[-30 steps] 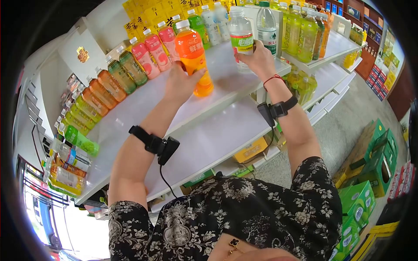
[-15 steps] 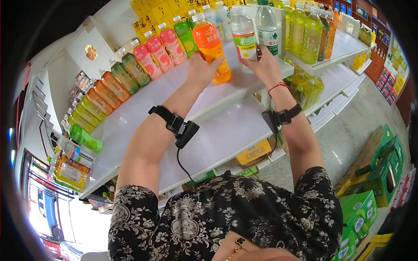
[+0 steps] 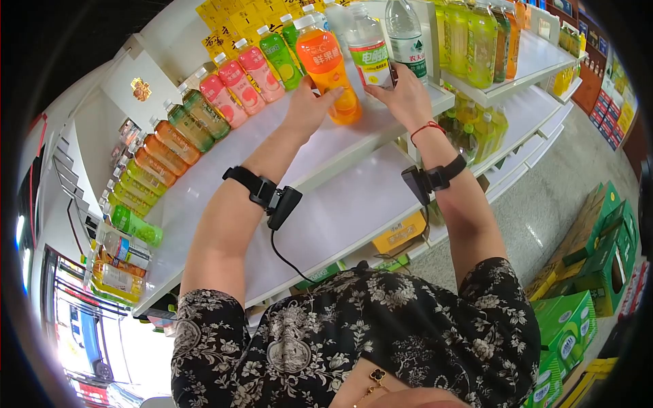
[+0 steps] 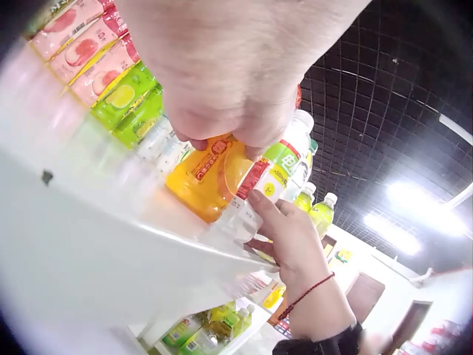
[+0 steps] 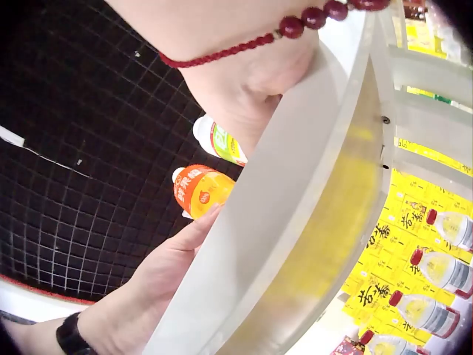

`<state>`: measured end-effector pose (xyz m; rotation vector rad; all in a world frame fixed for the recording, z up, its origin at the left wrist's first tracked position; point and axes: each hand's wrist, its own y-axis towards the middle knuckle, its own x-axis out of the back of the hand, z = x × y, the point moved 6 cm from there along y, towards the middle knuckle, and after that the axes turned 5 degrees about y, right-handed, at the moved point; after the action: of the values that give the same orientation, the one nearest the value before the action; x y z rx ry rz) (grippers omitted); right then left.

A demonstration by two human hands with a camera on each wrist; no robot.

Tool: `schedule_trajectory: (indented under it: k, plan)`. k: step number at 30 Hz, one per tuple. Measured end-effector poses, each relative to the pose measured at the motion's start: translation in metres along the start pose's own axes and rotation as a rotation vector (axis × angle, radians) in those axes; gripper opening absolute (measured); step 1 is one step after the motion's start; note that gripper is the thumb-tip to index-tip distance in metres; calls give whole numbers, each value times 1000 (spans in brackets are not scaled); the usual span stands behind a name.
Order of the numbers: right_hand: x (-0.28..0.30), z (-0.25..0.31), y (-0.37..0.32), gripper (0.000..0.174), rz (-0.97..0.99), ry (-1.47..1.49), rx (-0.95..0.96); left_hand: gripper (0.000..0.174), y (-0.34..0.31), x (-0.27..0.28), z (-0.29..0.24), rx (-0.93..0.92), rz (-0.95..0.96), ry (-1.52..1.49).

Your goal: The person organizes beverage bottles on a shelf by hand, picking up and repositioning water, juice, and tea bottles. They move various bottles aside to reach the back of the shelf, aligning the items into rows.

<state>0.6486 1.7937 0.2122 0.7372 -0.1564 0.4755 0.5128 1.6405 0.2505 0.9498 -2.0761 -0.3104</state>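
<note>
My left hand (image 3: 307,112) grips the lower part of an orange juice bottle (image 3: 323,58), its thumb across the near side. The bottle stands upright at the shelf's right part. Close on its right is a clear drink bottle (image 3: 373,60) with a green and white label and white cap, its lower part held by my right hand (image 3: 407,98). In the left wrist view the orange bottle (image 4: 196,188) overlaps the clear one's base. Seen from the right wrist, a white shelf edge hides the lower parts of both bottles, and the left hand (image 5: 159,285) reaches the orange one.
A clear water bottle (image 3: 405,41) stands behind my right hand. Leftward runs a row of pink (image 3: 250,75), green, amber and yellow-green bottles along the white shelf (image 3: 252,153). A neighbouring shelf (image 3: 530,75) on the right bears more bottles. Green cartons (image 3: 564,326) sit on the floor.
The orange bottle has gone back and to the right with my left hand, up beside the clear bottle. My right hand has kept its hold on the clear bottle.
</note>
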Motion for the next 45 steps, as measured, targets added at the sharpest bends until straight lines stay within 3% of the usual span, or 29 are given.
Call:
schedule_trajectory:
  k: [5,24,35,45]
  plan:
    - [2,1,1,72,-20,-16,3,44,-2,-4,-13,38,76,-75]
    - [-8,14,-7,72,-67,-82,41,43,-6,0,-10,48,61,-100]
    - [-20,24,-16,74,-43,-112,0,53,-11,9,6,4,70,-121]
    - [-22,25,-15,74,-42,-110,-5,46,-17,15,-9,-47,79,-142]
